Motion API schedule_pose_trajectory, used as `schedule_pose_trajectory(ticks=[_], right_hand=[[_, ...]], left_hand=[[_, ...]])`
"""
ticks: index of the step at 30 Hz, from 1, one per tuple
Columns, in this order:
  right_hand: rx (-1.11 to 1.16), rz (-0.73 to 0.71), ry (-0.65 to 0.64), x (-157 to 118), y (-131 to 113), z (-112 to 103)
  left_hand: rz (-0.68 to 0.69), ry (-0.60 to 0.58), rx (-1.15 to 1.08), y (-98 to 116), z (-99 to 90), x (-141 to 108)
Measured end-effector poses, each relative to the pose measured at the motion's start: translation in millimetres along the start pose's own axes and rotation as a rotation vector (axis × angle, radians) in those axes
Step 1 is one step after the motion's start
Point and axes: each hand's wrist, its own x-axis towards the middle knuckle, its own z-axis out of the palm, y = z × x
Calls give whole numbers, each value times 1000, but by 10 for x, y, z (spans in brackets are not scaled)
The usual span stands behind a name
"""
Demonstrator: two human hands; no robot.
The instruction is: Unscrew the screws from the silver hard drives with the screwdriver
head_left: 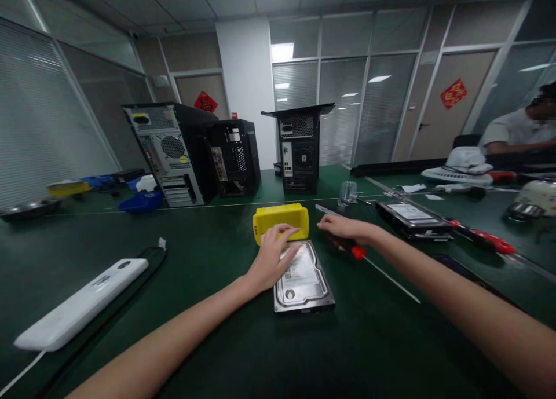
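Note:
A silver hard drive lies label up on the green table in front of me. My left hand rests over its far left part, with the thumb stretched across the label and the other fingers extended at the yellow bin. That bin stands just behind the drive, its open side facing me. My right hand is to the right of the bin, closed round the black handle of a screwdriver. Its red collar and long shaft stick out below the wrist, pointing back right. The right fingertips are pinched; anything between them is too small to make out.
Computer cases stand at the back. On the left lies a white power strip with cables. To the right are stacked hard drives, a red-handled tool and a clear cup. A person sits at far right.

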Motion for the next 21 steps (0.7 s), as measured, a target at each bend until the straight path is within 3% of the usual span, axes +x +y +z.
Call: schedule_pose_trajectory(ticks=[4,8,16,21], right_hand=[[-290,-67,115,-115,338,170],[-545,-215,243,-263,361,331],[-889,-519,472,-799,489,800],[-916,-530,598,-963,608,907]], left_hand=[[-153,110,-97,-186,44,-76],[-275,128,-182,-307,5,-158],[-380,20,-258,-304,-104,-368],[-407,-43,-212,-284,-70,-349]])
